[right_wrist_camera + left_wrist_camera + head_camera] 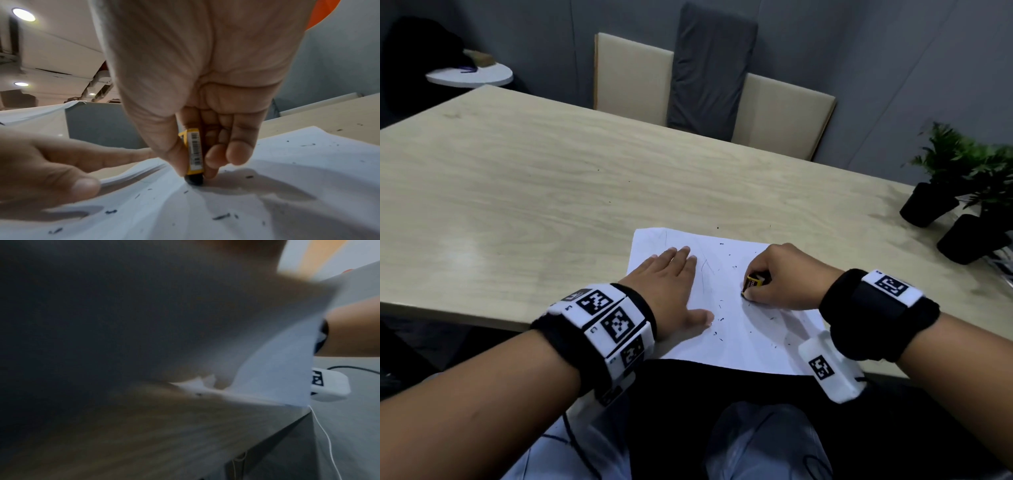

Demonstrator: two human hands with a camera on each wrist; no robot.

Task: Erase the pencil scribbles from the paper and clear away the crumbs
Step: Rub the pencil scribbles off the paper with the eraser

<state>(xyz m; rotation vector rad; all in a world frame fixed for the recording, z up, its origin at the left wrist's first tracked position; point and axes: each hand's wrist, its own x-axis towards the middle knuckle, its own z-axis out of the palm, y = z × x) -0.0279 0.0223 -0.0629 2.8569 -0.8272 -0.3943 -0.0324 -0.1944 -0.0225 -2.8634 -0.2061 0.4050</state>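
The paper (726, 308) lies at the near edge of the table (517, 192), right of middle, its near edge reaching the table's edge. Faint pencil scribbles (705, 270) remain on its left half, just beside the left fingertips; dark crumbs (719, 320) are scattered over the sheet, with a few specks on the table beyond it.

The right hand (780, 277) pinches a yellow-sleeved eraser (194, 154) between thumb and fingers, its dark tip pressed to the paper. The left hand (671, 284) lies flat with straight fingers on the sheet's left side, grasping nothing, pinning it down.

Erasing seems to be the step in hand, with crumb clearing not yet begun. The next move likely calls for working the eraser leftward to the remaining lines while the left hand holds firm; the sheet bulges between the hands in the right wrist view, so a hard stroke could crease it.

The left wrist view is mostly dark and blurred, showing only a strip of paper and table grain. How faint the marks under the eraser are cannot be made out. Two potted plants (959, 192) stand at the far right, partly cut off.
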